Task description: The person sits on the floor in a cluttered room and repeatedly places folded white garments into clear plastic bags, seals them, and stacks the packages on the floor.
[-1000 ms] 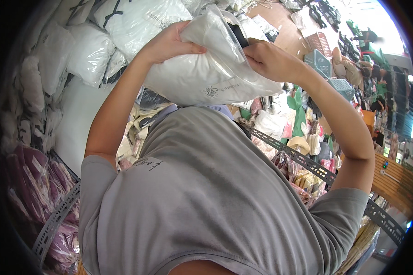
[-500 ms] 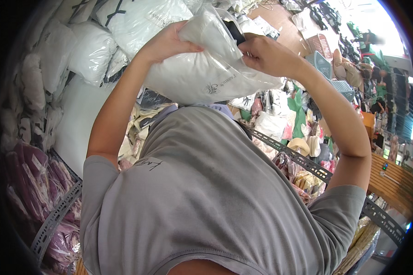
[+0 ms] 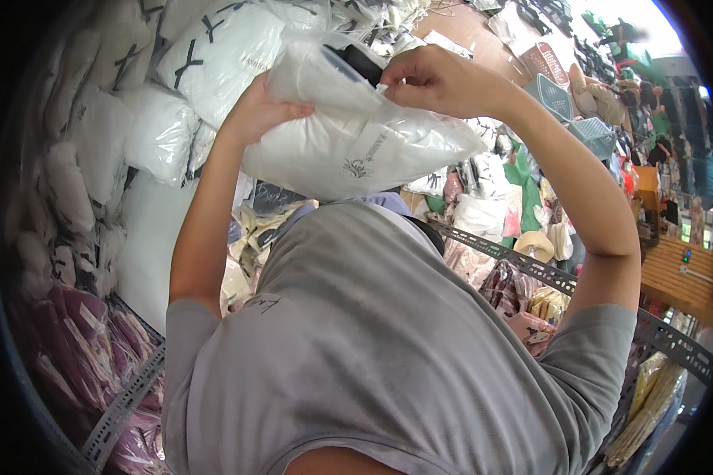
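In front of my chest I hold a frosted plastic garment bag with something white and soft inside and dark print on its front. My left hand is closed on the bag's left side, thumb lying across the plastic. At the bag's upper edge my right hand pinches the plastic between thumb and fingertips. A black item shows at the bag's mouth, right beside those fingertips. Whether the right fingers also grip the black item cannot be made out.
Bagged white garments with black ties are heaped at the left and far side. Purple bagged clothes lie lower left. Perforated metal shelf rails cross near my waist. Pink and blue-grey plastic baskets stand far right.
The bag and both hands have shifted slightly left. My right hand has turned, its fingers now pinching the edge beside the black item.
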Demonstrator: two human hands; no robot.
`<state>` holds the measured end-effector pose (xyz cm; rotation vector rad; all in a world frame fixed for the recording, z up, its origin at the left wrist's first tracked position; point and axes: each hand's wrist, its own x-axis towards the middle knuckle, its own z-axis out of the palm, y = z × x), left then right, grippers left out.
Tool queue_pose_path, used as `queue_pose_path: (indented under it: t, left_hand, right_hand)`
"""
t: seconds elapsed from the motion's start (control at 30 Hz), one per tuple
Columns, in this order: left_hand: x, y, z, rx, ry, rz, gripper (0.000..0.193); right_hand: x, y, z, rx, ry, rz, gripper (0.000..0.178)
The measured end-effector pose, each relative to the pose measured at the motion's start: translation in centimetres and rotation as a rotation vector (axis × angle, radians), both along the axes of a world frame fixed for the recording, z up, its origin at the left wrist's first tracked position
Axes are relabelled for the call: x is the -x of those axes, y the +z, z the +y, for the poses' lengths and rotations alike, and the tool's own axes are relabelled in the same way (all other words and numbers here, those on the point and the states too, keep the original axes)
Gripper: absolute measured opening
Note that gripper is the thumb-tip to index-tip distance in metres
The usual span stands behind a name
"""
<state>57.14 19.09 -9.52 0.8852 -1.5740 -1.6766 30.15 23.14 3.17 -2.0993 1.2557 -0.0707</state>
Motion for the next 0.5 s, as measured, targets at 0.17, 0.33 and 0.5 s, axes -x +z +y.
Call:
queue_pose_path:
  t: [0.17,0.33,0.5]
  left_hand:
    - [-0.7,1.0,1.4,0.096,0.02,-0.054,0.054]
    - [-1.5,0.9,1.5,0.138,0.034,-0.029,0.049]
    - [-1.3,1.3,1.6,0.197,0.059,-0.079,0.047]
  right_hand:
    - [0.4,-0.2,0.1,-0.286,-0.058,-0.177,0.025]
    - [-0.2,0.7,0.7,-0.355,-0.126,-0.236,0.023]
    - [0.0,0.6,0.7,-0.219,-0.089,-0.222,0.022]
